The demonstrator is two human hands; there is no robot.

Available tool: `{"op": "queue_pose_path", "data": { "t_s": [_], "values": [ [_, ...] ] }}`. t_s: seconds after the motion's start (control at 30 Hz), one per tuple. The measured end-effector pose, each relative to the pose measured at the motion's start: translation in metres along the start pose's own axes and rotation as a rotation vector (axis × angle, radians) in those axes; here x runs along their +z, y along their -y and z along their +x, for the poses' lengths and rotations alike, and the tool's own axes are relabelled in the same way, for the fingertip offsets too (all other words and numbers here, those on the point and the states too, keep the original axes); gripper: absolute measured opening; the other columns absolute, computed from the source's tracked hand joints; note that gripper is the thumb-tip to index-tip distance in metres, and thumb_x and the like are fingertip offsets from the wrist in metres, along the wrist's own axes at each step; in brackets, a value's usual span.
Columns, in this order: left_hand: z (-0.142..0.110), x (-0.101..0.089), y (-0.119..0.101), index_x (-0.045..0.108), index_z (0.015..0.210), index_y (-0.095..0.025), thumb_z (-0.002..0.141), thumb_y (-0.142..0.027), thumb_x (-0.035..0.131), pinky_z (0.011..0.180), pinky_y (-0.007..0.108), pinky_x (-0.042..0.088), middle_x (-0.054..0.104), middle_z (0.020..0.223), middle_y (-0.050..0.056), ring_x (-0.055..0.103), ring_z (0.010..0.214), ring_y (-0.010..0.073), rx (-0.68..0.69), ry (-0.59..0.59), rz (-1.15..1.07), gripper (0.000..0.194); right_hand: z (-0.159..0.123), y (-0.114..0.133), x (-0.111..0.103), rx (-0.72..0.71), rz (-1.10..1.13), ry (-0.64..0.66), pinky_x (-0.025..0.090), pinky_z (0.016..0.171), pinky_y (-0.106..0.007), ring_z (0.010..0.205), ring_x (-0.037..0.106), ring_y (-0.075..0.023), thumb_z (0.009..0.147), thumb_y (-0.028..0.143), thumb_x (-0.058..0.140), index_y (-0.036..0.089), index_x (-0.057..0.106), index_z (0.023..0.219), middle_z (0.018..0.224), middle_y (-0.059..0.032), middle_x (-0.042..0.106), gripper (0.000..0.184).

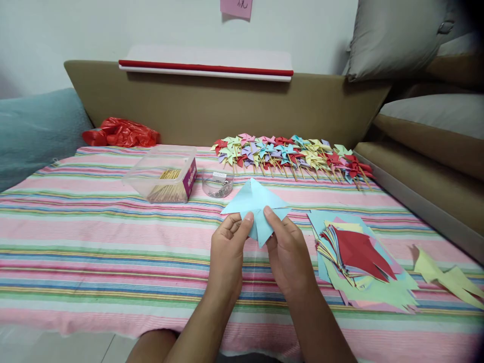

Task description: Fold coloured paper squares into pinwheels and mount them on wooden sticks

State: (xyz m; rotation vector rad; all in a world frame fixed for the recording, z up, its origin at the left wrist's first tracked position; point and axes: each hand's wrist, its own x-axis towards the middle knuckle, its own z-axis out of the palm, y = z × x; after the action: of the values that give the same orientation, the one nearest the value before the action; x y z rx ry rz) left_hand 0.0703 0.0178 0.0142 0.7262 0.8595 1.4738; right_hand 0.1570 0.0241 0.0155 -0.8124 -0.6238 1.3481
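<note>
A light blue paper pinwheel piece [254, 196], cut and partly folded, is held up over the striped cloth between both hands. My left hand [231, 242] pinches its lower left part, thumb on top. On the lower right part my right hand [285, 244] is closed, its thumb pressing near the middle. Fingers behind the paper are partly hidden. Just beyond the paper stands a round clear container [218, 184] with small metal pieces. Right of my right hand lies a stack of cut coloured papers, a red sheet [363, 252] on top.
Several finished paper pinwheels [280, 154] on sticks lie in rows at the back. A clear plastic box [166, 176] holds thin wooden sticks. A red plastic bag [123, 132] rests at the back left. Pale yellow paper [448, 277] lies at the right. Cushions [397, 40] are piled there too.
</note>
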Motion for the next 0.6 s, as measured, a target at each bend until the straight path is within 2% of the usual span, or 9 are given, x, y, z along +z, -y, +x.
{"op": "queue_pose_path", "data": {
  "t_s": [0.1, 0.27, 0.6],
  "values": [
    [0.0007, 0.0003, -0.0008, 0.07, 0.084, -0.017, 0.084, -0.03, 0.077, 0.077, 0.021, 0.05, 0.065, 0.079, -0.002, 0.06, 0.079, 0.0103, 0.01, 0.0, 0.004, 0.014, 0.0006, 0.001, -0.0029, -0.035, -0.063, -0.03, 0.044, 0.065, -0.027, 0.07, 0.054, -0.0138, 0.08, 0.04, 0.079, 0.021, 0.072, 0.077, 0.074, 0.0027, 0.066, 0.02],
    [0.0015, -0.0001, -0.0008, 0.07, 0.083, -0.017, 0.083, -0.031, 0.078, 0.074, 0.02, 0.048, 0.063, 0.077, -0.002, 0.057, 0.077, 0.0099, 0.029, -0.013, 0.027, 0.016, 0.001, 0.002, -0.005, -0.04, -0.099, -0.019, 0.044, 0.066, -0.028, 0.073, 0.054, -0.0147, 0.078, 0.041, 0.08, 0.02, 0.072, 0.08, 0.08, 0.0007, 0.066, 0.022],
    [0.0036, -0.0014, -0.0009, 0.073, 0.08, -0.016, 0.08, -0.034, 0.08, 0.074, 0.021, 0.048, 0.066, 0.079, 0.0, 0.057, 0.078, 0.0115, 0.03, -0.035, 0.059, 0.02, 0.0019, 0.0031, -0.0069, -0.059, -0.176, -0.025, 0.045, 0.065, -0.028, 0.07, 0.055, -0.0146, 0.078, 0.04, 0.08, 0.02, 0.073, 0.078, 0.074, 0.0017, 0.067, 0.021]
  ]
}}
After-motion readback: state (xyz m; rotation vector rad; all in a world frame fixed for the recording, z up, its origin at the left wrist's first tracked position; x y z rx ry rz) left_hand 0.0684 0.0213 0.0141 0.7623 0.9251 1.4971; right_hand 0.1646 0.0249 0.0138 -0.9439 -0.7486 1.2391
